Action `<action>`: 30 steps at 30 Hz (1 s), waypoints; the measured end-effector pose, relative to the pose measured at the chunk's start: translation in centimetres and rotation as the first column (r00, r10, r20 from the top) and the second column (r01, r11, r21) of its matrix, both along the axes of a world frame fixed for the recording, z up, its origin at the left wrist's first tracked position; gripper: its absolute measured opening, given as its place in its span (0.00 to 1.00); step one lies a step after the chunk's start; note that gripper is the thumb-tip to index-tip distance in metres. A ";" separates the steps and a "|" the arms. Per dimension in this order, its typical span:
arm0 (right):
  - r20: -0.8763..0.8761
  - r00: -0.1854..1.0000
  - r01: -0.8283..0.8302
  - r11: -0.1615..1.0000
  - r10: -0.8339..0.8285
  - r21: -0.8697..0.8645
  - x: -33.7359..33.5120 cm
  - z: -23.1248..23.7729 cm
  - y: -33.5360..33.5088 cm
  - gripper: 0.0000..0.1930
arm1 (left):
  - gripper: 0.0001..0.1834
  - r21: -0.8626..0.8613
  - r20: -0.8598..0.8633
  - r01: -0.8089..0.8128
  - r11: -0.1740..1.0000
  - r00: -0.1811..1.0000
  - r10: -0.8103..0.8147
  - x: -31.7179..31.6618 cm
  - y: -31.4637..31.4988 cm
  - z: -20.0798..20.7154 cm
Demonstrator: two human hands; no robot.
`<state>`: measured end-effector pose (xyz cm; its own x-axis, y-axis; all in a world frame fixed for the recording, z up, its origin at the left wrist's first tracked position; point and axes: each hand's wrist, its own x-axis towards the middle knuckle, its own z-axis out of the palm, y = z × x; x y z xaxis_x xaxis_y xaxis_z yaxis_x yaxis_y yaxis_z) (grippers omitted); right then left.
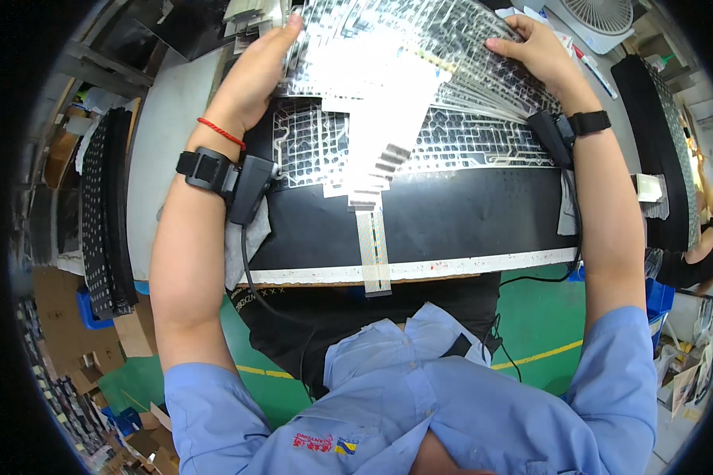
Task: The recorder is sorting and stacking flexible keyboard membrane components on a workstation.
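Observation:
A fanned stack of clear keyboard membrane sheets point(475, 63) with printed circuit traces spans my two hands above the table. My left hand point(263, 70) grips the left edge, thumb pointing up along it; its other fingers are mostly hidden. At the right edge, my right hand point(537, 54) pinches the sheets, thumb on top. Glare whites out the middle of the stack. Beneath it, another membrane sheet point(309, 146) lies flat on the black work mat point(467, 214). Striped ribbon tails hang toward me, and the lowest tail point(374, 253) crosses the table's front edge.
A white fan point(600, 14) stands at the far right, with pens point(598, 73) near it. Dark dotted strips stand at the left point(107, 206) and right point(657, 134). Cables run from the black wrist devices. Part of another person point(701, 249) shows at the right rim.

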<state>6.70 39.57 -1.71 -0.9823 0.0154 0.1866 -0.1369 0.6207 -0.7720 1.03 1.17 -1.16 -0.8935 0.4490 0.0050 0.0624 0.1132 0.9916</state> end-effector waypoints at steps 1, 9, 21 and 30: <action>-0.052 0.999 0.020 0.998 -0.017 0.059 0.2 0.0 -1.3 0.25 | 0.32 -0.031 -0.047 0.033 0.999 0.998 -0.035 0.1 0.2 0.4; -0.598 0.790 0.095 0.937 0.134 0.336 1.7 2.0 -7.9 0.26 | 0.18 0.265 -0.190 0.157 0.951 0.976 -0.108 -0.1 0.3 1.6; -0.481 0.865 -0.021 0.968 0.143 0.250 2.1 3.0 -6.4 0.13 | 0.32 0.582 0.214 -0.459 0.672 0.883 0.418 -11.2 -3.9 9.5; 0.134 0.967 -0.252 0.880 0.216 0.403 3.7 2.9 -7.6 0.29 | 0.13 0.606 -0.126 -0.414 0.679 0.794 0.595 -6.5 -3.6 5.2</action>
